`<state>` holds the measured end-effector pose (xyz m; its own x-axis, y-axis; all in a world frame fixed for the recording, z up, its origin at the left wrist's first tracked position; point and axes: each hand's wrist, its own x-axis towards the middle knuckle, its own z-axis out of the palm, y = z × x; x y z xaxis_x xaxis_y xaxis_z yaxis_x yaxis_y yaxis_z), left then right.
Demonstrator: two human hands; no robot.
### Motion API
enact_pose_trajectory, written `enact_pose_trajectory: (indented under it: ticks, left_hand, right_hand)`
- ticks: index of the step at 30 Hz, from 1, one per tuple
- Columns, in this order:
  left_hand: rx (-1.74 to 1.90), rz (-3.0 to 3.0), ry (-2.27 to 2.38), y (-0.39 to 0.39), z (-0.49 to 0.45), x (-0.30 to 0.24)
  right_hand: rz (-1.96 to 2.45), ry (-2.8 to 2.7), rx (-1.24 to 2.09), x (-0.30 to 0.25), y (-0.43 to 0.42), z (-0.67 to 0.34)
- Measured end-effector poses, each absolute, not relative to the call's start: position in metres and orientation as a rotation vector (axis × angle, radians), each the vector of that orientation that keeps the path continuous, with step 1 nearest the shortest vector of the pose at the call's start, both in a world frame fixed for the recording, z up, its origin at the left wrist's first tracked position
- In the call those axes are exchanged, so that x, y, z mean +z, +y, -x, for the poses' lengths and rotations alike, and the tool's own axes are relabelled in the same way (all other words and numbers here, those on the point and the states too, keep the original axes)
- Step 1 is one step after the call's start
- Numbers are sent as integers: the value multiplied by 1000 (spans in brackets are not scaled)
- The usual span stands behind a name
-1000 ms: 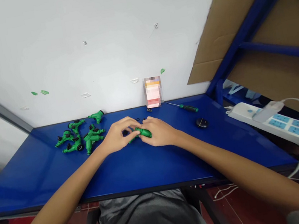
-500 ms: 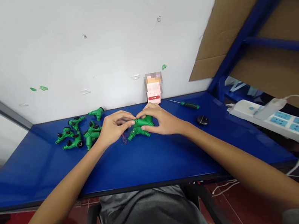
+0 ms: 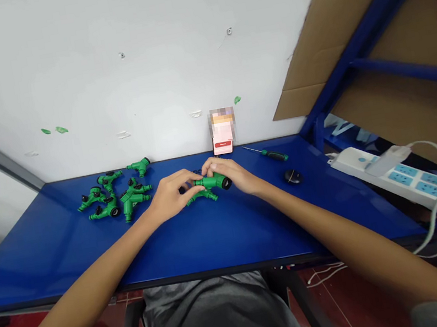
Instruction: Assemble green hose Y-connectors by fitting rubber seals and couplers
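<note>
Between my hands is a green plastic hose splitter (image 3: 214, 182), its black-ringed end turned to the right. My left hand (image 3: 170, 196) pinches its left end between thumb and fingers. From behind and the right, the fingers of my right hand (image 3: 232, 173) close on the same splitter, partly hidden by it. Just below, another green hose splitter (image 3: 207, 195) lies on the blue table (image 3: 214, 237), partly covered by the held one. Small black pieces behind the hands are too hidden to name.
Several green hose splitters (image 3: 131, 201) lie in a group at the left. A phone (image 3: 222, 145) leans on the wall. Toward the right are a green-handled screwdriver (image 3: 274, 154), a round black object (image 3: 293, 176) and a white power strip (image 3: 405, 177) with a cable.
The held splitter has turned, so its black-ringed end now faces right and toward me. My right hand has shifted behind it, fingers more curled. The view has moved slightly.
</note>
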<state>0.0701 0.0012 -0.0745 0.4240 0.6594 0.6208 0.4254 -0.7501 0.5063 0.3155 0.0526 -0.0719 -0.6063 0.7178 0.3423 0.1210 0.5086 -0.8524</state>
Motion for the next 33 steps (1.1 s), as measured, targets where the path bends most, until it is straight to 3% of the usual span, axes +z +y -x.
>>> enact_pose_trajectory:
  ticks: [9,14,18,28,33]
  left_hand:
    - [1546,-2212,1250,18,-48,-67]
    - [1549,-2375,1132,19,-51,-76]
    - [1456,-2537,1021,14,-61,-81]
    - [1175,-2618,1083,10,-70,-79]
    - [842,-2833,990,11,-93,-76]
  right_hand:
    - [902,-1829,890,-68,86,-344]
    - [907,-1854,1226,-73,84,-336]
    - [889,-1740,1427,-80,66,-313]
    - [970,-1387,1214,-70,86,-335]
    - [967,-1261,1179,-61,100,-354]
